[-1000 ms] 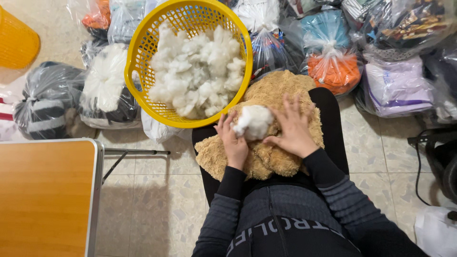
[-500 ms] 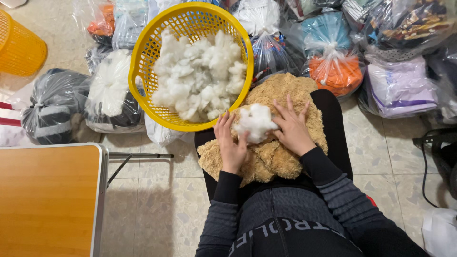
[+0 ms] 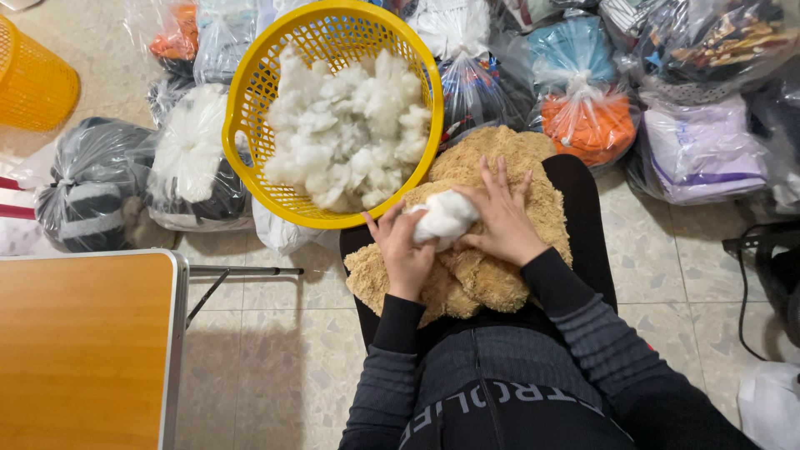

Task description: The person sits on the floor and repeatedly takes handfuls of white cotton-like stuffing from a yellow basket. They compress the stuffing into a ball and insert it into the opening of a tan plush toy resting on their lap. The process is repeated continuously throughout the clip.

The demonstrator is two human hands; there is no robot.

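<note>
A tan plush toy skin (image 3: 492,279) lies across my lap. On it sits a clump of white stuffing (image 3: 446,218), pressed between my two hands. My left hand (image 3: 404,250) grips the clump from the left, fingers curled round it. My right hand (image 3: 502,218) lies flat on the plush with spread fingers, its thumb side against the clump. Just beyond my hands a round yellow plastic basket (image 3: 250,104) holds a heap of loose white stuffing (image 3: 350,125).
Tied plastic bags of fabric and filling (image 3: 583,100) crowd the floor ahead and at both sides. A second yellow basket (image 3: 33,83) stands at the far left. A wooden-topped folding table (image 3: 83,350) is at my lower left. A black cable (image 3: 746,275) runs on the right.
The view has shifted slightly. My hands have closed tighter around the white clump and pushed it down into the plush.
</note>
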